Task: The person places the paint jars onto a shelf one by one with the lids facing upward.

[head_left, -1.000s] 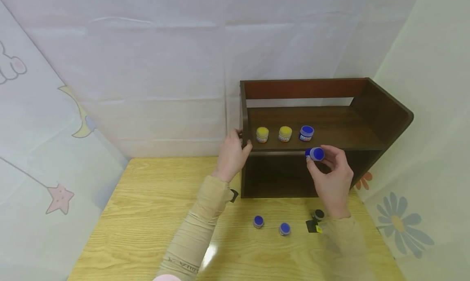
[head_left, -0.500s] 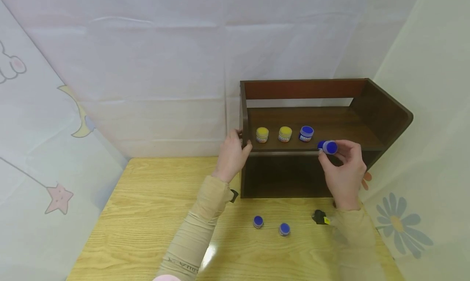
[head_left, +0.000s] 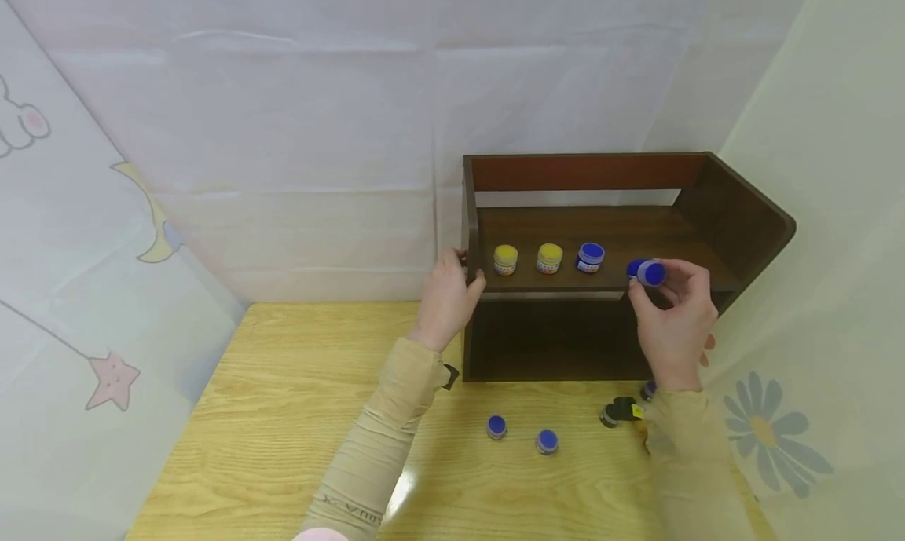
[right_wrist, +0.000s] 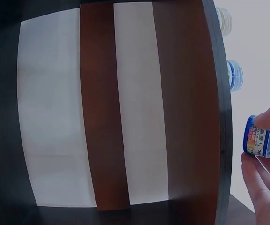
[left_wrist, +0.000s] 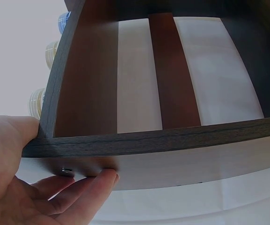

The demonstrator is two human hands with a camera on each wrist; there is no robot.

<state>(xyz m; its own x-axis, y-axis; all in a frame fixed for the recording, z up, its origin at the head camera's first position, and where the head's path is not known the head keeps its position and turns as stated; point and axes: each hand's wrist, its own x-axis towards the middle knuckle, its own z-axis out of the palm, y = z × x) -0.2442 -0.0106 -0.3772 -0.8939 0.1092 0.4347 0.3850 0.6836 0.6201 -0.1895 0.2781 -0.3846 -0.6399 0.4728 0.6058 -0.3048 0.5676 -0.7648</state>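
In the head view my right hand (head_left: 675, 321) pinches a tilted jar of blue paint (head_left: 649, 273) at the front edge of a dark brown shelf unit (head_left: 551, 288). The right wrist view shows the label of this blue jar (right_wrist: 261, 137) between thumb and fingers, just off the shelf edge. My left hand (head_left: 447, 299) grips the unit's left side panel, thumb at the front edge and fingers (left_wrist: 95, 192) on the outer face. On the upper board stand two yellow jars (head_left: 505, 260) and one blue jar (head_left: 590, 257), in a row left of the held one.
Two small blue-lidded jars (head_left: 547, 441) stand on the wooden table (head_left: 283, 415) before the unit. Near my right sleeve lie a dark jar (head_left: 609, 415), a black piece with a yellow mark (head_left: 626, 408) and a partly hidden purple-looking jar (head_left: 648, 390). Fabric walls (head_left: 318, 133) enclose the table.
My right hand has moved right and slightly up with the blue jar, from below the standing blue jar to its right. The left hand has stayed on the side panel.
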